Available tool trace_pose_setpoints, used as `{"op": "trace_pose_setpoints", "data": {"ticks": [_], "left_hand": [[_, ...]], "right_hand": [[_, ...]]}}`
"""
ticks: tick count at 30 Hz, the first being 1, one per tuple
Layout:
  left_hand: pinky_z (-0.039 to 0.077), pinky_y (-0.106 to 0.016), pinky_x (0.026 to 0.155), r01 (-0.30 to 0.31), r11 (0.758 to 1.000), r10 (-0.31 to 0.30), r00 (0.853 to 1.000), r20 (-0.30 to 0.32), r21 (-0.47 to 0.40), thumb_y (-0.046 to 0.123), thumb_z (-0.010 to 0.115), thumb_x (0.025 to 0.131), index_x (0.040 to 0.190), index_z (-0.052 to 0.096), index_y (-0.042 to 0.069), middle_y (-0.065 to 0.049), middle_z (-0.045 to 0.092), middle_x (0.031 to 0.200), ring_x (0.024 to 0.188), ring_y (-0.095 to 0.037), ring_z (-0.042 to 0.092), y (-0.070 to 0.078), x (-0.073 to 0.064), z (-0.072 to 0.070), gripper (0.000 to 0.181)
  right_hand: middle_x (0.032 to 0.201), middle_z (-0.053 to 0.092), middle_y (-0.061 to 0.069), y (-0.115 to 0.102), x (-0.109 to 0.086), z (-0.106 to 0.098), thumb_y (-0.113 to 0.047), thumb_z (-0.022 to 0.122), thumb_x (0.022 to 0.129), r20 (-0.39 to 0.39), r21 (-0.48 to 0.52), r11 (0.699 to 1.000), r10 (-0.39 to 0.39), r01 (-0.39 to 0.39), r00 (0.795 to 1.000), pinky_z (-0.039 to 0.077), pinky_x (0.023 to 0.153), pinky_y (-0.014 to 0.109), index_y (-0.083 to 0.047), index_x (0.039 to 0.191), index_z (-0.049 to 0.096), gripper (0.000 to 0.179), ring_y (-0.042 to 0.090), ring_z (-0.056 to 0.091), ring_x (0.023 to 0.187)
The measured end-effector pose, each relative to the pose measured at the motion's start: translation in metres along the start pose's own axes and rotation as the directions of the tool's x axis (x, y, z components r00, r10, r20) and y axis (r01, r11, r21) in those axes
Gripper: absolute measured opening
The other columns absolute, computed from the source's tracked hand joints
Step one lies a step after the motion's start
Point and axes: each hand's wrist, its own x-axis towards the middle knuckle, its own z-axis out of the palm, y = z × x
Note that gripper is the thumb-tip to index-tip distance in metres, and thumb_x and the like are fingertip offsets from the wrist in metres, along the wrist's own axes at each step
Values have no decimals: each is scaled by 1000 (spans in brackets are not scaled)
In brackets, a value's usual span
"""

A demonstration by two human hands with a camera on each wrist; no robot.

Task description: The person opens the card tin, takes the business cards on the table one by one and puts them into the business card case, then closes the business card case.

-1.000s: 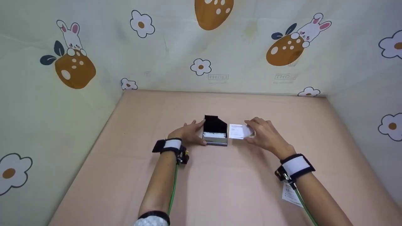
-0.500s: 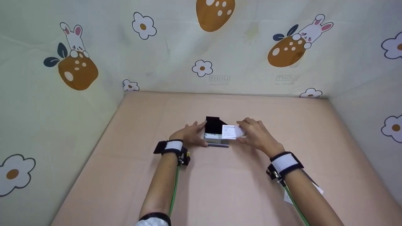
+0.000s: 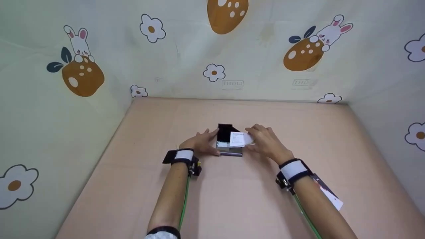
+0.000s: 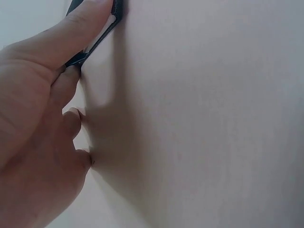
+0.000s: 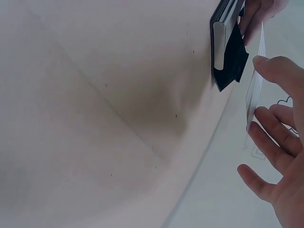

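A card case (image 3: 231,154) lies on the table with its black lid raised. My left hand (image 3: 201,143) grips its left side between thumb and fingers; in the left wrist view only a corner of the case (image 4: 105,31) shows past the thumb. White business cards (image 3: 236,139), printed with small text, are pinched at their right end by my right hand (image 3: 266,142). From the head they overlap the case's right half. The right wrist view shows these thin cards (image 5: 256,90) held above the case (image 5: 219,45), apart from it. White cards appear inside the case.
Partly under my right forearm lie more cards (image 3: 333,199), white with a dark part. The table (image 3: 166,116) has a pale pink cover. A printed cloth wall (image 3: 179,73) borders it at the back and sides. Green cables run along both forearms.
My right hand has moved left with the cards, from beside the case to over its right half. The left hand keeps its hold on the case. More of the cards by my forearm now shows.
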Motion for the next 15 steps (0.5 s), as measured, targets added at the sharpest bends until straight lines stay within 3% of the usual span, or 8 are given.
{"op": "trace_pose_setpoints", "data": {"ticks": [15], "left_hand": [[3,-69,122,-1,1000,0,1000,-3,-13,47,79,81,159,14,42,-11,3,170,154,-47,-3,0,-3,1,102]], "right_hand": [[126,64,20,-9,15,15,-27,82,82,71,30,998,58,-60,996,47,104,54,2,135,58,65,33,60,116]]}}
